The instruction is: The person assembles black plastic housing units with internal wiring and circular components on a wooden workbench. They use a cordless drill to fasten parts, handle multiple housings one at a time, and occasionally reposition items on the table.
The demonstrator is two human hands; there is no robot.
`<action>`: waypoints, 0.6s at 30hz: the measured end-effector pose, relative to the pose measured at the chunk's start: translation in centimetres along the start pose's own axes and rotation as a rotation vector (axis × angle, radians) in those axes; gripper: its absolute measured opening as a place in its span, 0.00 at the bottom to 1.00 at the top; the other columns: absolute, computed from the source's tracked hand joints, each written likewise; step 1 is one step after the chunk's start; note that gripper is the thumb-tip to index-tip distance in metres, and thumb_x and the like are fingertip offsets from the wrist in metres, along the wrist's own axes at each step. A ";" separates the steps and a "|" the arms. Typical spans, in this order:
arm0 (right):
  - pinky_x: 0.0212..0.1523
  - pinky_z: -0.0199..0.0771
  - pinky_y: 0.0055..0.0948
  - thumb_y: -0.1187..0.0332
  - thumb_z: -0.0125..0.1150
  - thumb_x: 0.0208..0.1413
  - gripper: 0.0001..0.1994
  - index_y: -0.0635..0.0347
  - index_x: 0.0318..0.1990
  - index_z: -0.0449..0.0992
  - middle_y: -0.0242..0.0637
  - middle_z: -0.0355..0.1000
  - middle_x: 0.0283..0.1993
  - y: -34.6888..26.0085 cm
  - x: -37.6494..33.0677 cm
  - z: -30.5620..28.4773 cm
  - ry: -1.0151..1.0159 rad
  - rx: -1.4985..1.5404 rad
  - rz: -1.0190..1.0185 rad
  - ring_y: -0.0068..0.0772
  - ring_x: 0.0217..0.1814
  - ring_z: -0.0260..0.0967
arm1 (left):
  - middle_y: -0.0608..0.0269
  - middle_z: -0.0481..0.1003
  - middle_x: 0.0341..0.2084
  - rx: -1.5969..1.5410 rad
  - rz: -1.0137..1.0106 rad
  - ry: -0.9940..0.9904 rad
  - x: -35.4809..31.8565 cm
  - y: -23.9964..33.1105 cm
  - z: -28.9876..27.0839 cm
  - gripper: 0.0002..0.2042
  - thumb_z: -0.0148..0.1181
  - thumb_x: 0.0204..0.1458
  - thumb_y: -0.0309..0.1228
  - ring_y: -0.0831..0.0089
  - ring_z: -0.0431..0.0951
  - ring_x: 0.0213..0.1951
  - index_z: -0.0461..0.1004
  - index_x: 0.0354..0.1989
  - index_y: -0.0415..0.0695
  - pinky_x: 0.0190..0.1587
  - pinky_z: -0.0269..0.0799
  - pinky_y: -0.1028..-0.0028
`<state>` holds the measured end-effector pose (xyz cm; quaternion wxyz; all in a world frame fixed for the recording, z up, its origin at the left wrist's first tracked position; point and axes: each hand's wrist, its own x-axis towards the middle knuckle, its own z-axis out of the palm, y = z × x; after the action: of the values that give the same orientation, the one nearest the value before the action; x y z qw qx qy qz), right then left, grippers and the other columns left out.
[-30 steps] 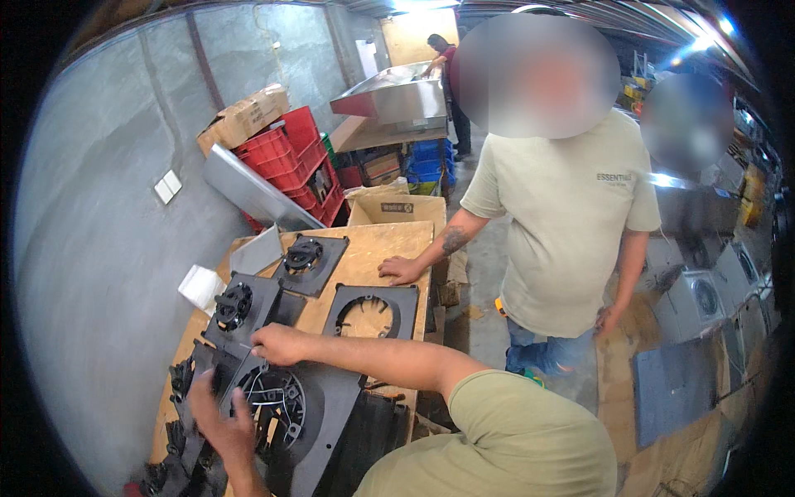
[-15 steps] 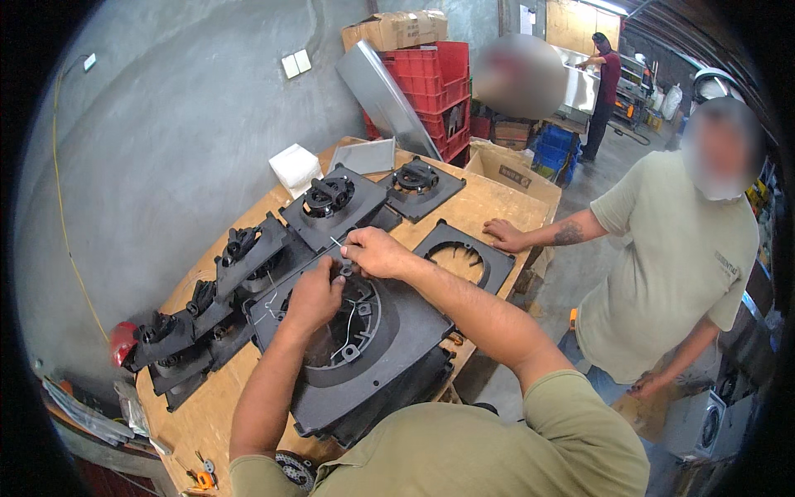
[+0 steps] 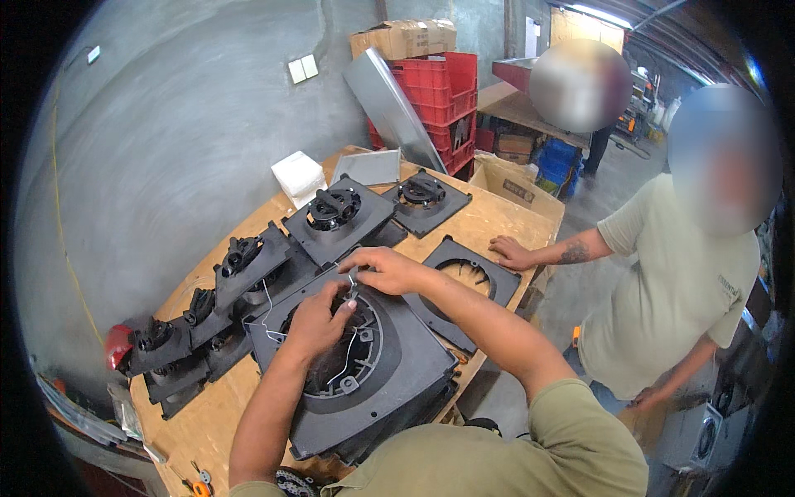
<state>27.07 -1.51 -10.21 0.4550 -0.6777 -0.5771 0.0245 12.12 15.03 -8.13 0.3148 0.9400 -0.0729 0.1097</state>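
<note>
A large black plastic panel with a round opening lies in front of me on top of similar panels. My left hand is at the far rim of the opening, thumb and fingers closed on a thin white wire beside a small post. Just right of it, my right hand reaches over with bent fingers pinching the wire's upper end. My fingers partly hide the wire's contact with the post. Another stretch of white wire crosses the opening, and a loose bent one sticks out past the panel's left side.
Several black panels with round fittings stand along the left and far side of the wooden table. At right lies a panel with a bare ring opening. A co-worker's hand rests beside it. Red crates stand behind.
My right hand has brought the wire's end down and closer to my left hand, at the post. The loose wire at the left has shifted. The view has tilted slightly.
</note>
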 end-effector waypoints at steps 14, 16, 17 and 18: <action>0.65 0.63 0.42 0.50 0.57 0.59 0.23 0.55 0.55 0.75 0.42 0.71 0.60 2.4 -0.6 0.2 -0.020 -0.414 -0.217 0.49 0.64 0.65 | 0.45 0.77 0.45 -0.150 -0.073 -0.007 0.8 -0.9 0.8 0.19 0.61 0.53 0.32 0.57 0.78 0.49 0.70 0.53 0.40 0.52 0.71 0.65; 0.54 0.71 0.40 0.50 0.56 0.60 0.20 0.57 0.48 0.78 0.39 0.75 0.53 2.6 -0.6 0.3 0.043 -0.368 -0.307 0.46 0.55 0.71 | 0.47 0.77 0.45 -0.115 -0.028 0.008 0.5 -0.8 0.8 0.19 0.62 0.51 0.27 0.57 0.78 0.48 0.69 0.53 0.40 0.52 0.70 0.65; 0.51 0.73 0.40 0.50 0.56 0.59 0.19 0.57 0.45 0.78 0.38 0.76 0.49 2.6 -0.8 0.5 0.064 -0.369 -0.308 0.46 0.51 0.72 | 0.49 0.76 0.44 -0.041 -0.062 -0.002 0.4 -0.7 0.9 0.21 0.62 0.50 0.23 0.59 0.78 0.47 0.67 0.53 0.40 0.52 0.70 0.65; 0.46 0.73 0.42 0.50 0.58 0.57 0.17 0.55 0.40 0.79 0.38 0.76 0.43 2.6 -0.6 0.4 0.108 -0.338 -0.415 0.47 0.48 0.73 | 0.50 0.76 0.44 -0.053 -0.021 0.002 0.4 -0.7 1.0 0.23 0.61 0.48 0.19 0.63 0.78 0.46 0.66 0.54 0.40 0.51 0.70 0.67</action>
<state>28.61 -1.58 -12.37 0.3610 -0.6116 -0.6744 -0.2021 12.78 14.91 -9.23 0.3410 0.9319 -0.0654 0.1053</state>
